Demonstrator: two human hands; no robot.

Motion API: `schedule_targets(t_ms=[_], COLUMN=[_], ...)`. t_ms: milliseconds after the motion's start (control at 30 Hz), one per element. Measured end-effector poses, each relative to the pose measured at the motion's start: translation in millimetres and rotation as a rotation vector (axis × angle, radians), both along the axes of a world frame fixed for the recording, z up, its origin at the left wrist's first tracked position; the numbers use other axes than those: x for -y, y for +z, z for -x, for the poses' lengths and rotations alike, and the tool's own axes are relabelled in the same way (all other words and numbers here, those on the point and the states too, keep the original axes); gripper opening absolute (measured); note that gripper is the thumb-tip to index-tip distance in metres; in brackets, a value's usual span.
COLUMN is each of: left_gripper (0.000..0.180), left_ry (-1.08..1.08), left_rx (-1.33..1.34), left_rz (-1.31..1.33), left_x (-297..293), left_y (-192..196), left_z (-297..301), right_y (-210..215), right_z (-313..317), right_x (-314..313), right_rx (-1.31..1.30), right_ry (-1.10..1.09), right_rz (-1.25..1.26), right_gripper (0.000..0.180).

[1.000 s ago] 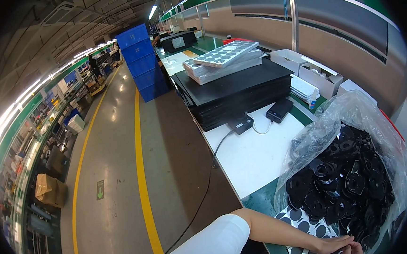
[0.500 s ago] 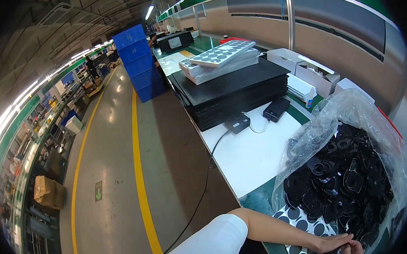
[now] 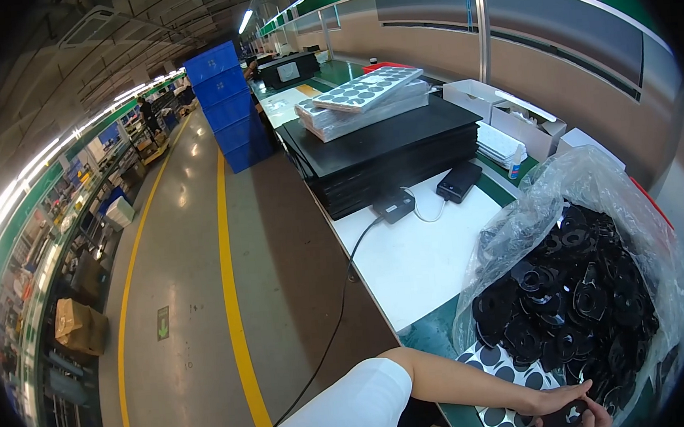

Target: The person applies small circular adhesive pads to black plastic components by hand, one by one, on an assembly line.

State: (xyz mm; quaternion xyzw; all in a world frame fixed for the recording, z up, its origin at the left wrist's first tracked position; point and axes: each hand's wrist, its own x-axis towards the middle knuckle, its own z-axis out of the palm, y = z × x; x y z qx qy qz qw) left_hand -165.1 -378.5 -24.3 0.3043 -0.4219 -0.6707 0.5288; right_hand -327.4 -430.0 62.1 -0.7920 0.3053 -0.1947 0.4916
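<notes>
My left forearm reaches in from the lower edge in a white sleeve. My left hand [image 3: 560, 399] lies at the bottom right with its fingers closed on a small black part [image 3: 566, 417]. Only the fingertips of my right hand [image 3: 602, 417] show at the frame's edge, touching the same part. Under the hands lies a white tray [image 3: 499, 359] with round black discs in its pockets. Just beyond the hands stands a clear plastic bag [image 3: 575, 197] heaped with black round parts [image 3: 579, 308].
A white mat [image 3: 417, 264] covers the bench, with a black adapter [image 3: 393, 204] and a black flat device [image 3: 459, 181] on it. Behind them are stacked black trays [image 3: 385, 151] and white boxes [image 3: 502, 115]. Blue crates [image 3: 227, 102] stand by the yellow-lined aisle [image 3: 233, 300].
The view has shifted slightly. Both hands stay at the lower right edge on the small black part.
</notes>
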Motion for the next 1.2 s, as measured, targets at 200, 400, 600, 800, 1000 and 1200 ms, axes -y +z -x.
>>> schedule_targets(t_ms=[200,400,600,800,1000,1200], left_gripper=[0.078,0.071,0.056,0.053,0.06,0.065], left_ry=[-0.061,-0.123,-0.056,-0.023,-0.009,-0.031], left_rx=[-0.027,-0.096,-0.183,-0.2,-0.215,-0.223], left_rz=[-0.105,-0.137,-0.178,-0.234,-0.216,-0.158], left_x=[-12,-8,-10,-27,-26,-22], left_y=[12,8,9,33,29,22], left_z=[0,-2,-9,-15,-16,-16], right_y=[0,5,-16,-8,-11,-2], right_z=[10,7,20,10,8,2], right_x=[11,2,26,16,16,9], right_rx=[-0.073,-0.076,-0.089,-0.11,-0.055,-0.057], right_ry=[0.027,-0.015,-0.182,-0.194,-0.221,-0.228], right_rz=[0.022,0.086,-0.021,0.203,0.199,0.221], right_gripper=[0.029,0.025,0.026,0.024,0.024,0.021])
